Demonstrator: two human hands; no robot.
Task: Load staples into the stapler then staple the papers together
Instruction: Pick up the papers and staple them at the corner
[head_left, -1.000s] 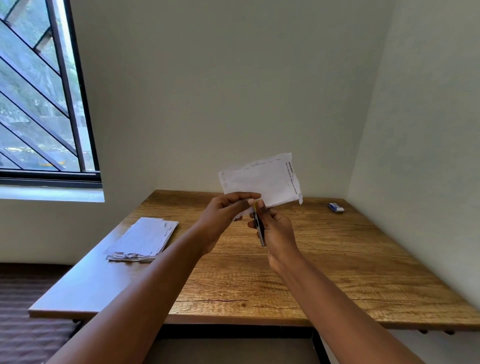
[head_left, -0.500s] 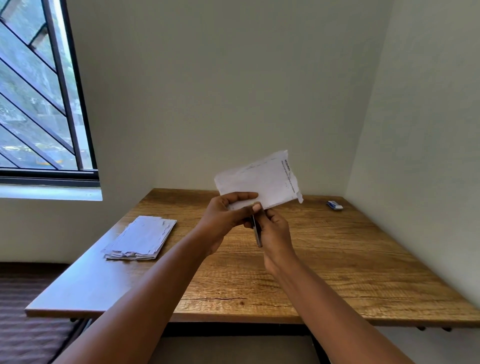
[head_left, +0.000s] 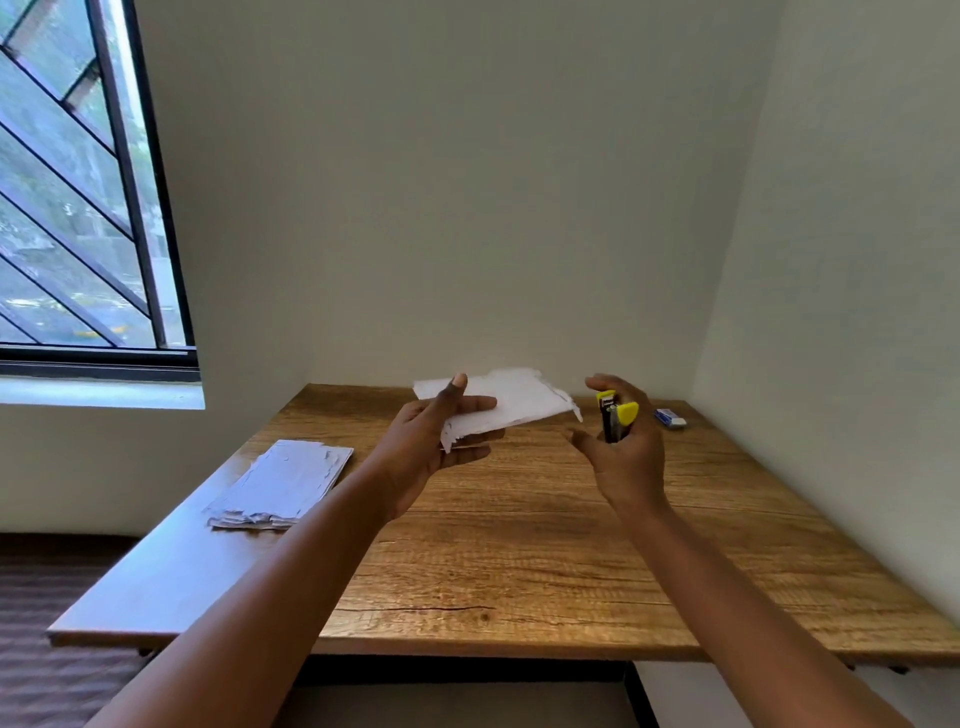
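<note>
The stapler (head_left: 614, 420), black with yellow parts, stands roughly upright in the air above the far right part of the desk (head_left: 519, 545), clear of the wood. The right hand (head_left: 626, 447) grasps it: the lower body of the stapler sits in the palm with the fingers curled behind it, while the thumb (head_left: 582, 441) points left and away from it and the index finger arches over the top. Whether the stapler's own mouth is parted or pressed together cannot be told from this angle.

Just to its left, apart from it, a small bundle of white papers (head_left: 511, 402) is held above the middle of the desk's far edge. The left hand (head_left: 441, 436) pinches the near left end of the bundle, thumb on top and fingers underneath, so the sheets lie nearly flat and tilt slightly down toward the right. The bundle's near edges look ragged and layered. The two hands are well apart, with a gap between the papers' right corner and the stapler.

On the desk itself, a flat stack of papers (head_left: 283, 486) lies near the left edge. A small blue and white box (head_left: 670, 418) sits in the far right corner, close to the wall and just beyond the right hand. Both forearms reach in over the desk's near edge. A barred window (head_left: 78, 208) is set in the wall to the left.
</note>
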